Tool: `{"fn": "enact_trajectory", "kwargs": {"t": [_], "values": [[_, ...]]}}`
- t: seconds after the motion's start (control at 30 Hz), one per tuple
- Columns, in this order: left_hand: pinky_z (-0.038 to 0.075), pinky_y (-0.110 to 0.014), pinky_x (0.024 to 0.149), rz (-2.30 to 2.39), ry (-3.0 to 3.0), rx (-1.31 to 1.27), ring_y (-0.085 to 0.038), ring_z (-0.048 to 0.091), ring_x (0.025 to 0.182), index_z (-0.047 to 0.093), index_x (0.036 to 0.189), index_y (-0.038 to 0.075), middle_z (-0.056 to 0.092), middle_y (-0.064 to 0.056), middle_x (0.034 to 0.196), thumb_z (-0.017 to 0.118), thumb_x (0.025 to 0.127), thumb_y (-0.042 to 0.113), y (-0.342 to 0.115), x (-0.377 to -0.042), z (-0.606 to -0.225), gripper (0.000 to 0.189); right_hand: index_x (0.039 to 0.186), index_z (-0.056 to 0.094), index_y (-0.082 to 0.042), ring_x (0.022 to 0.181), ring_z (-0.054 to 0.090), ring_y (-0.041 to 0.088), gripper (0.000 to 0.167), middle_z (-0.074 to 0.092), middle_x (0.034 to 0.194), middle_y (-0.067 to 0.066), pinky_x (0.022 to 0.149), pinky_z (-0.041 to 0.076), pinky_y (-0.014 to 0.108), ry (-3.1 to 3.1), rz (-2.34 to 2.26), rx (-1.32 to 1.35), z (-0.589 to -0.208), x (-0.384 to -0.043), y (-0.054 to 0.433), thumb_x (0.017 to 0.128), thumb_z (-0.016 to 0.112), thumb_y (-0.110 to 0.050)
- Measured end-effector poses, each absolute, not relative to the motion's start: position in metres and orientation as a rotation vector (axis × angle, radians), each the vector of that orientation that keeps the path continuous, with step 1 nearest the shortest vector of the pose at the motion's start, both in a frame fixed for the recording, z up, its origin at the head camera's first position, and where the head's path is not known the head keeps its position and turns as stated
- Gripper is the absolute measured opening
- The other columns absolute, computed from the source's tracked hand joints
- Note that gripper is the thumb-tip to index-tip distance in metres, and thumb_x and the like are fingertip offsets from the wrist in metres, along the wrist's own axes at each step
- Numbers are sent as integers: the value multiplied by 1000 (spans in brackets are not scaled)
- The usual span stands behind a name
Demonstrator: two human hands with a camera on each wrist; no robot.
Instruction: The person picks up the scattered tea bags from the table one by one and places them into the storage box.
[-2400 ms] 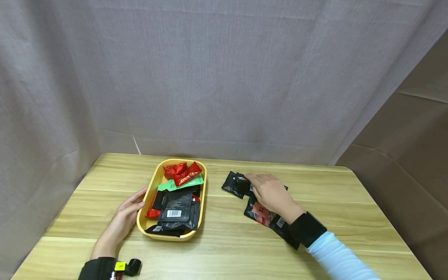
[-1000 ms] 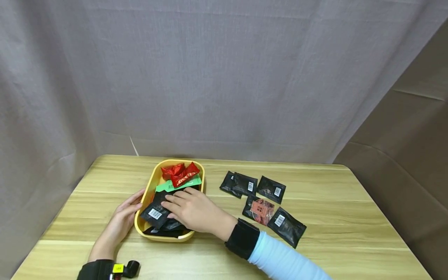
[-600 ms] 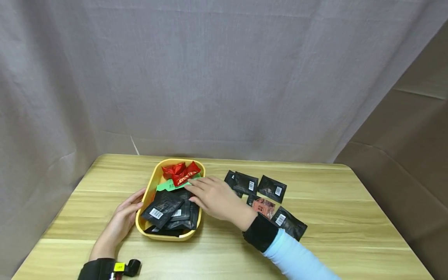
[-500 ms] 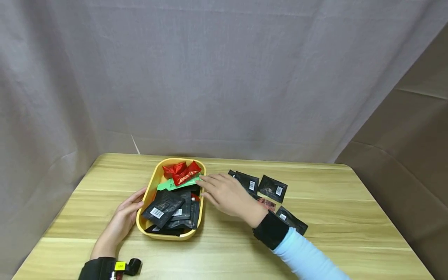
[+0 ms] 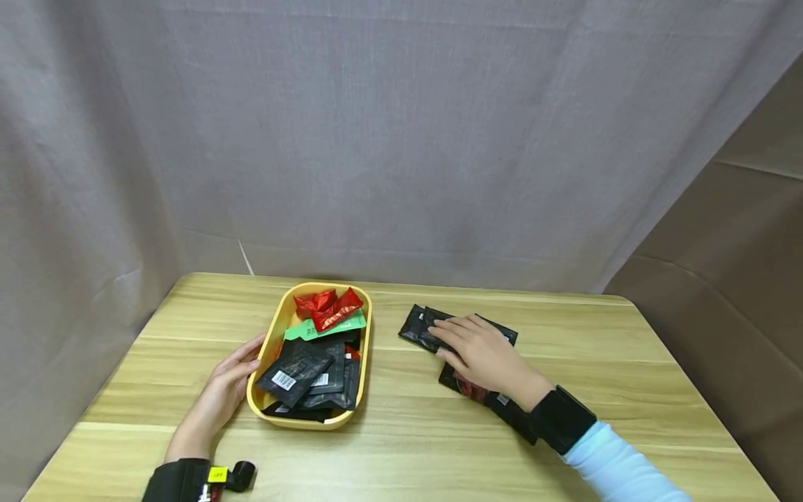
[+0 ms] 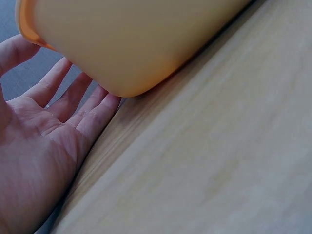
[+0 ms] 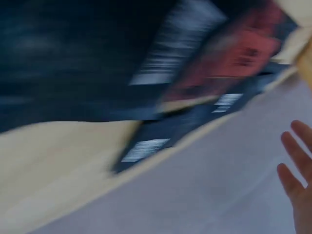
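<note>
A yellow plastic container (image 5: pixel 367 348) stands on the table at centre left, holding several black sachets (image 5: pixel 295 371), a green packet (image 5: pixel 326 325) and red foil-wrapped pieces (image 5: pixel 339 309). My left hand (image 5: pixel 227 383) rests against its left side; the left wrist view has these fingers (image 6: pixel 46 85) extended along the container's wall (image 6: pixel 117 44). Over loose black sachets (image 5: pixel 416 328) on the right, my right hand (image 5: pixel 483 352) is spread with nothing between its fingers. It partly hides a sachet with a red picture label (image 7: pixel 248 51), seen in the blurred right wrist view.
The wooden table (image 5: pixel 401 446) reaches back to a grey cloth curtain (image 5: pixel 401 139). Brown fabric (image 5: pixel 728 279) hangs along the right side. Another black sachet (image 5: pixel 514 418) lies beneath the right wrist.
A black sachet with a barcode has been laid on top of the pile in the container. My right hand has moved from there back right to the loose sachets. The left hand stays put.
</note>
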State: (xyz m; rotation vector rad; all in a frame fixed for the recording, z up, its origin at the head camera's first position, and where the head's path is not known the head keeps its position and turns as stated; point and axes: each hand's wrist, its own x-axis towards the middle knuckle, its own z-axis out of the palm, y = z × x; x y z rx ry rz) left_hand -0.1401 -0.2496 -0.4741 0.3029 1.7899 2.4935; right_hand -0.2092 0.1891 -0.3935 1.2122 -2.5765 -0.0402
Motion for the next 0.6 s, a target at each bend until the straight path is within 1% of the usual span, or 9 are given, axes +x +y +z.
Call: {"fn": "enact_trajectory", "kwargs": {"t": [0.1,0.17,0.27,0.37,0.47,0.6], "values": [[44,-17,98,2499,1775,313,-4,55,119,51,141,14,59,11,130,41,101,2,-249,-141,-474,42,137,60,-10,124,55,33,49,60,135,13,106,41,51,-2622,-4,1185,-402,-211,211,94,68,-33],[44,-17,98,2509,1759,331,-4,55,118,53,139,16,59,10,130,41,101,1,-249,-141,-475,42,136,61,-9,123,55,34,50,59,135,15,105,41,53,-2654,25,1166,-407,-214,226,94,68,-34],[44,-17,98,2519,1739,347,-5,55,118,56,136,21,59,9,130,40,101,0,-249,-142,-475,43,133,63,-7,121,57,35,49,60,133,17,103,43,53,-2675,60,1135,-414,-220,244,92,70,-34],[44,-17,98,2526,1730,351,-5,56,118,58,132,25,60,10,130,40,101,0,-249,-142,-475,44,132,63,-6,122,56,36,50,58,134,18,103,43,53,-2706,73,1088,-419,-226,259,92,70,-35],[44,-17,98,2525,1733,342,-4,56,118,59,131,26,60,10,130,40,101,0,-249,-141,-475,44,136,60,-7,124,54,37,54,55,138,19,103,41,55,-2756,90,1037,-422,-231,270,91,71,-35],[45,-18,97,2520,1740,326,-5,56,117,57,133,23,60,10,130,40,101,1,-249,-140,-474,43,140,56,-8,127,50,39,59,51,142,20,105,38,58,-2833,115,980,-425,-235,279,91,70,-38]]}}
